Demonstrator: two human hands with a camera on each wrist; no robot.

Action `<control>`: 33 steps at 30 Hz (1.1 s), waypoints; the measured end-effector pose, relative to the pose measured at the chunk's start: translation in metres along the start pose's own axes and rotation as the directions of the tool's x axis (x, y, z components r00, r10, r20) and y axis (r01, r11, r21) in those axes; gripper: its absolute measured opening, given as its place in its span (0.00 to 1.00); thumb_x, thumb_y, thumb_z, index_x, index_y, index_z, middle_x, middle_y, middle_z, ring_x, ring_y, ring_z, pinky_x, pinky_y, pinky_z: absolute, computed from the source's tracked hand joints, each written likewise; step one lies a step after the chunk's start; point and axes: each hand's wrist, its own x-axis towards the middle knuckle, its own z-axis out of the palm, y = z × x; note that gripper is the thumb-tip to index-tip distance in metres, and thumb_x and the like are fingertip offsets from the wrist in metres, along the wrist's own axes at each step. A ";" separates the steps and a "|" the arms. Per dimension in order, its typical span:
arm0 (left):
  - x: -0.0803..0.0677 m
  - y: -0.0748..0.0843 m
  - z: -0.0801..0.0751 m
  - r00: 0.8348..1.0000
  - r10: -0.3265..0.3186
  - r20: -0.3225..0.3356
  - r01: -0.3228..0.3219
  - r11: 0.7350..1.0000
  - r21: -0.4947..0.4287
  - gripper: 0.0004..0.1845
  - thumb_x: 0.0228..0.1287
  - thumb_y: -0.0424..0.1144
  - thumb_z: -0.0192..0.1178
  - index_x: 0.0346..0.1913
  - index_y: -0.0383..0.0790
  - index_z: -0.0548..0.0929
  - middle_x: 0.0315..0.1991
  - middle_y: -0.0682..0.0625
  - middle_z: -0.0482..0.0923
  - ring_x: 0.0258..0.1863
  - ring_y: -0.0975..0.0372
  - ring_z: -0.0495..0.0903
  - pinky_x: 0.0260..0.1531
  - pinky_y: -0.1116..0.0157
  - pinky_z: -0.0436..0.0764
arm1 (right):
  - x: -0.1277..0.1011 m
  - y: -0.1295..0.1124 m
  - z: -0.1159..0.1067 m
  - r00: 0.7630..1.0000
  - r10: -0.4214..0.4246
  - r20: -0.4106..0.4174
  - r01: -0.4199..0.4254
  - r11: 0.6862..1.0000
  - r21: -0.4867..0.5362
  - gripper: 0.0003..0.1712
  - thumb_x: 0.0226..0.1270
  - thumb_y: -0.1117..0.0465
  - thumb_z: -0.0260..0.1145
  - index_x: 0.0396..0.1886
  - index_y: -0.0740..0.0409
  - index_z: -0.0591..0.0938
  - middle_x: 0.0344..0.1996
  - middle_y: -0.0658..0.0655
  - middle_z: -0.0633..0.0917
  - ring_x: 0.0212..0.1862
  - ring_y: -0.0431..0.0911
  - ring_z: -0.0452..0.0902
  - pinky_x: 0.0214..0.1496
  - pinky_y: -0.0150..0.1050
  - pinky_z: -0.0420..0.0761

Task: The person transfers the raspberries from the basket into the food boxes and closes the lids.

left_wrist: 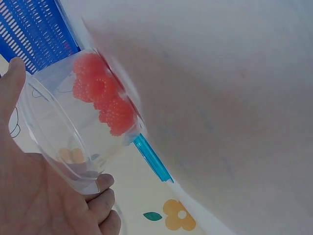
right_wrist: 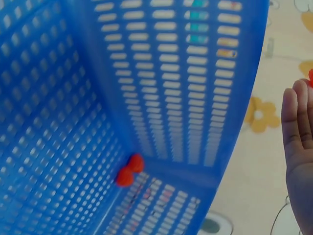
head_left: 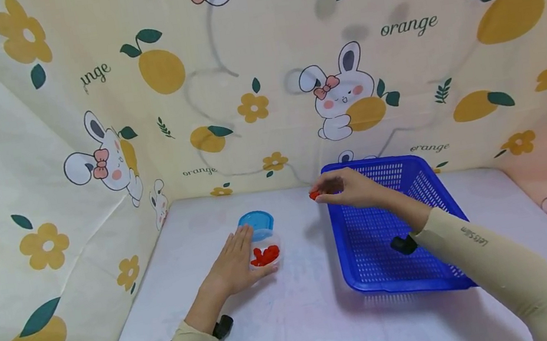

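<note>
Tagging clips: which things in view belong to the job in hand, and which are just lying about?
Part of the job: red raspberries, clear tub, blue perforated basket, left hand, right hand.

Apparently incidental: turquoise lid, bunny-print backdrop cloth, black wrist devices.

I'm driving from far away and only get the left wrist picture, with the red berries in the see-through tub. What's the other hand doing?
Observer: The right hand pinches a red berry, just past the left rim of the blue basket in the head view.
Operator: Ooh, is anything inside that basket?
Observer: Yes, the right wrist view shows two red berries together in a corner.
Operator: Does the person have sleeves on?
Observer: Yes, the right sleeve is beige with dark writing.
</note>
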 end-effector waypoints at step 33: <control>0.001 -0.002 -0.001 1.000 -0.010 0.015 0.010 1.000 -0.003 0.64 0.66 0.77 0.60 0.87 0.34 0.48 0.88 0.40 0.46 0.87 0.46 0.45 0.85 0.47 0.47 | 0.045 -0.039 0.068 0.959 -0.178 0.220 0.175 0.984 0.035 0.12 0.74 0.65 0.73 0.54 0.62 0.89 0.42 0.53 0.90 0.43 0.43 0.86 0.56 0.43 0.90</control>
